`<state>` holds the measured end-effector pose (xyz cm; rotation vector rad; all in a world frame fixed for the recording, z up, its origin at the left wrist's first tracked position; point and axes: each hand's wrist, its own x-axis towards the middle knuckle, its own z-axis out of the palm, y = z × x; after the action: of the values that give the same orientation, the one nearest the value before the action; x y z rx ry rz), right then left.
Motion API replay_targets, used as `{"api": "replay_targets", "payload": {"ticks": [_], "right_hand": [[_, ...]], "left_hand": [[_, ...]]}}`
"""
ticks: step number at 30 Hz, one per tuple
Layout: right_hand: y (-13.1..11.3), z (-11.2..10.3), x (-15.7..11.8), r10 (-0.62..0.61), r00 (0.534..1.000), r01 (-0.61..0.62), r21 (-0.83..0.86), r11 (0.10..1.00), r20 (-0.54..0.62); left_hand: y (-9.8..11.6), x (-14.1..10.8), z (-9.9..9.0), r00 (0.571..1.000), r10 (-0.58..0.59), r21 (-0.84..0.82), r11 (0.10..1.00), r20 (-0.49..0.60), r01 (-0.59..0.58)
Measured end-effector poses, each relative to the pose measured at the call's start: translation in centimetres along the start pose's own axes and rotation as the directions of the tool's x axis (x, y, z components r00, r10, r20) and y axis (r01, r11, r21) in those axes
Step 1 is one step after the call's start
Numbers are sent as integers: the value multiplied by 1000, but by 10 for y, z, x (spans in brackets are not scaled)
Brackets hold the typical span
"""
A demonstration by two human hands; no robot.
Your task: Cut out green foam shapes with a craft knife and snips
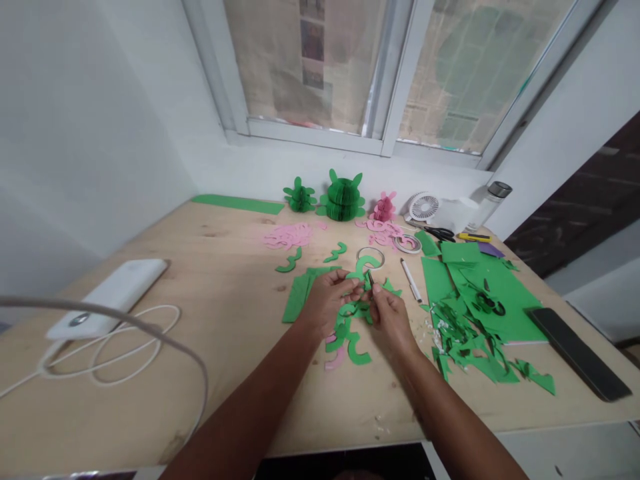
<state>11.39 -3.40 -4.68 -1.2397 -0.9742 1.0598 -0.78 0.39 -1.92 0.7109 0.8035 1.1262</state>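
Near the middle of the table, my left hand [330, 297] pinches a curved green paper piece [369, 262]. Close beside it on the right, my right hand [391, 311] is closed around a small dark tool [371, 279], whose tip is at the green piece; my fingers hide most of it. Several curved green cutouts [358, 350] lie beneath and in front of my hands, with a pink cutout [335, 359] among them. Green paper sheets [297, 297] lie just left of my left hand. A ring of tape [379, 251] rests behind the held piece.
Green scraps [463, 340] and a dark phone-like object [580, 353] lie right, near a pen [411, 280] and scissors [440, 232]. Paper figures [343, 199], a fan [423, 208] and a bottle [487, 208] stand behind. A white device [113, 297] with a cable is left.
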Motion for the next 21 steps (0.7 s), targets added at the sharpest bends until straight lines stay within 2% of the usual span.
{"api": "replay_targets", "payload": {"ticks": [11,16,21], "right_hand": [[-7,1,-1,-53,998,58,117,991,-39],[-4,0,1,-67,996,75,138,988,-59],[0,-3,5,-60,988,78,129,989,-141]], "left_hand": [[-3,0,1,1000,-25,-18,1000,11,25],[-8,-3,4,995,-64,40,997,71,62],[-9,-3,3,989,-110,108,989,99,99]]}}
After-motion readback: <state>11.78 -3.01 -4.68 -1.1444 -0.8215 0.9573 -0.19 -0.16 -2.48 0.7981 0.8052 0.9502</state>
